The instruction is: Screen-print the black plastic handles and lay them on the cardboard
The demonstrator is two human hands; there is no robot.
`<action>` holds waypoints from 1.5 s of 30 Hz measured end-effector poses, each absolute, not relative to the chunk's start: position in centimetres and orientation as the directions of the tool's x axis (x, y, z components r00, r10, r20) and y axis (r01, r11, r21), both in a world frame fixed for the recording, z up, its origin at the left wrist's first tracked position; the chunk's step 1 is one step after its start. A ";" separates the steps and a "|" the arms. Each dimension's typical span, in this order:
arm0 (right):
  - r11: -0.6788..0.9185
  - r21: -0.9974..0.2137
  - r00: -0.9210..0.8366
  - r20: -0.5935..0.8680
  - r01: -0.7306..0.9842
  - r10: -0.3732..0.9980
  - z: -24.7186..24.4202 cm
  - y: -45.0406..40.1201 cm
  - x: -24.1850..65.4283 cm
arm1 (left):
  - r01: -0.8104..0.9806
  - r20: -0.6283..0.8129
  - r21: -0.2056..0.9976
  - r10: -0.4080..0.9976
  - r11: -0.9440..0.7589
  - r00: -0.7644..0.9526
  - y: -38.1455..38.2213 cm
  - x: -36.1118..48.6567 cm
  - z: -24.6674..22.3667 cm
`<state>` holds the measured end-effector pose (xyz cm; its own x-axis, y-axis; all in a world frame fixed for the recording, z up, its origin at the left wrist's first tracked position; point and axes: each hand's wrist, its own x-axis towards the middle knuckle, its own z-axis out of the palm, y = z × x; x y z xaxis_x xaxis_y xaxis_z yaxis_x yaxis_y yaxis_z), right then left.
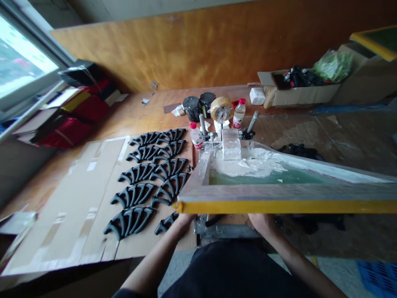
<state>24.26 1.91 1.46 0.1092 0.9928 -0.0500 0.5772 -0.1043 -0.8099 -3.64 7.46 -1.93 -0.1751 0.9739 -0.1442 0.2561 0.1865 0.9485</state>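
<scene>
A screen-printing frame (pixel 266 192) with a yellow front edge is tilted up over the bench, its green mesh (pixel 242 179) partly coated in white paste. My left hand (pixel 185 218) reaches beneath its left corner; the fingers are hidden. Farther right, my right hand (pixel 261 222) also goes under the front edge, fingers out of sight. Between the hands lies a metal base (pixel 229 231), and a dark curved piece (pixel 214 219) shows there. Rows of black curved handle-like parts (pixel 133 194) lie on cardboard to the left, the nearest group (pixel 166 223) beside my left forearm.
Behind the frame stand two dark tubs (pixel 191 108), a tape roll (pixel 221 109) and red-capped bottles (pixel 239 114). A flattened cardboard sheet (pixel 68 186) covers the left bench. An open carton (pixel 304 95) sits at back right; dark items (pixel 300 151) lie behind the frame's right side.
</scene>
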 end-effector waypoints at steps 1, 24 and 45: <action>-0.047 -0.812 0.052 -0.020 0.582 0.998 1.8 2.1 23.6 | 0.359 -0.091 0.926 0.993 0.113 -0.079 5.1 -2.9 -1.6; 0.581 -0.473 -0.599 0.133 0.662 0.790 -0.6 0.4 18.2 | 0.841 0.083 0.389 0.923 -0.377 0.376 -1.5 -0.8 -1.1; -0.261 -0.954 0.022 -0.261 0.145 0.965 2.5 1.1 29.9 | 0.855 0.137 0.382 0.936 -0.351 0.324 -1.7 -0.5 -1.4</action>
<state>29.88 1.06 2.50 0.0218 0.9651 -0.2609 0.1449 -0.2612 -0.9543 -0.50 -1.73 -1.44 0.3237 0.9362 0.1365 0.8548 -0.3513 0.3820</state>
